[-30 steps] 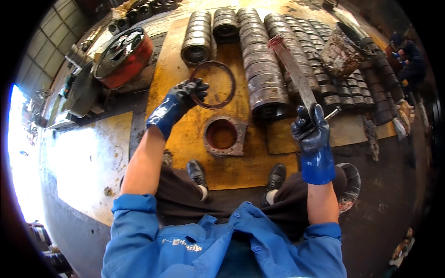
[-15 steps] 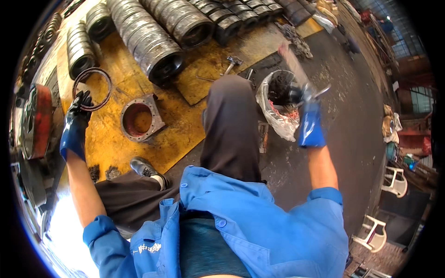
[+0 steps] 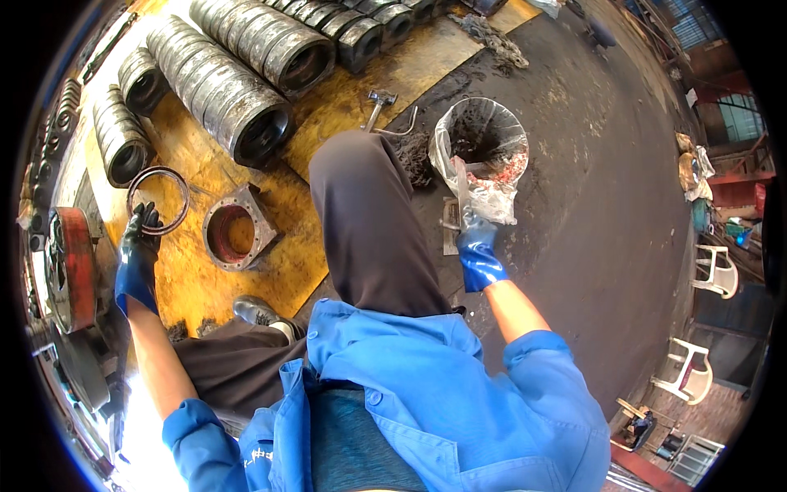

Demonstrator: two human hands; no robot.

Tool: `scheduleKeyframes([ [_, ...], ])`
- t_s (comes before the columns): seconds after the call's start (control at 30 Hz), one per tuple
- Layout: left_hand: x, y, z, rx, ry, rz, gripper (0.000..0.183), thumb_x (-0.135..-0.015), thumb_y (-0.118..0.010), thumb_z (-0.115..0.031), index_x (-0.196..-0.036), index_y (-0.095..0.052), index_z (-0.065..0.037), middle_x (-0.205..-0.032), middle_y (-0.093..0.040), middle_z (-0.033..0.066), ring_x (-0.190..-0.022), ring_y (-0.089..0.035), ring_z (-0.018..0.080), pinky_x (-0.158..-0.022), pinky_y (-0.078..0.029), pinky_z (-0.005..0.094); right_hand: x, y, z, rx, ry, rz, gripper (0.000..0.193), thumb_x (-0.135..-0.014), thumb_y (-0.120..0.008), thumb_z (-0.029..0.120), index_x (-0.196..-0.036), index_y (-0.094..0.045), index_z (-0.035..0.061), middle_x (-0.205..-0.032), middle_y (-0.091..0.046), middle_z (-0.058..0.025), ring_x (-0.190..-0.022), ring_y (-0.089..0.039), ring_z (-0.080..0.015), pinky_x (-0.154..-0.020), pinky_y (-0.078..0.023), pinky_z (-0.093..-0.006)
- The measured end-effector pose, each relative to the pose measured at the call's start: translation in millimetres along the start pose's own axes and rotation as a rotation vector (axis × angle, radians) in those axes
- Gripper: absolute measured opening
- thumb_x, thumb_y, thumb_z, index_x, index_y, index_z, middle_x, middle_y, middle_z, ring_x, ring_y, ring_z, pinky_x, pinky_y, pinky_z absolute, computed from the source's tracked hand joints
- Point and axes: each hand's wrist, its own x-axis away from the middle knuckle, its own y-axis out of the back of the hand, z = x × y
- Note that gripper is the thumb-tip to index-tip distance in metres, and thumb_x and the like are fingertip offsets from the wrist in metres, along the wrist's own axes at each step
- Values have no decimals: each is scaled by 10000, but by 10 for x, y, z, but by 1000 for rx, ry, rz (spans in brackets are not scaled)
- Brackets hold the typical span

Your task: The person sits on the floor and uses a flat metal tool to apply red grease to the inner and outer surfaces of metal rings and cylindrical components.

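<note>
My left hand (image 3: 138, 246), in a blue glove with blackened fingers, grips the lower edge of a dark metal ring (image 3: 188, 199) and holds it raised over the yellow floor sheet. Right of it lies a flanged metal housing (image 3: 261, 236) with a round, reddish bore. My right hand (image 3: 478, 239), also in a blue glove, is closed on a tool with a long, flat, pale blade (image 3: 462, 187); its exact kind is unclear. The blade's tip is at the near left rim of a round container (image 3: 443, 146) lined with clear plastic. Dark grease and reddish-white bits are inside the container.
Rows of greasy ribbed metal cylinders (image 3: 217, 90) lie along the far side. A hammer (image 3: 379, 102) and a bent rod (image 3: 406, 123) are beyond my knee. A red-sided round object (image 3: 75, 266) stands at far left. White chairs (image 3: 715, 275) are at right.
My right hand has swung left and nearer with the bladed tool, from the container's right side to its near edge. My left hand still holds the ring. The view has shifted.
</note>
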Motion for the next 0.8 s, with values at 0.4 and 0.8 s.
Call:
scheduleKeyframes([
  [0.4, -329, 470, 81, 90, -18, 150, 378, -958, -500, -240, -1315, -492, -113, -1312, -554, 73, -1137, -564, 180, -892, -487, 324, 720, 146, -351, -685, -16, -284, 501, -803, -555, 50, -1298, -496, 101, -927, -669, -150, -728, -653, -279, -631, -520, -400],
  [0.8, -110, 214, -125, 492, -148, 189, 328, -943, -502, -145, -1262, -518, -67, -1247, -585, 129, -1103, -589, 259, -931, -489, 402, 858, -774, -743, -2446, -607, 137, 430, -924, -465, 379, -1274, -545, 143, -771, -597, 56, -572, -512, -119, -478, -431, -303],
])
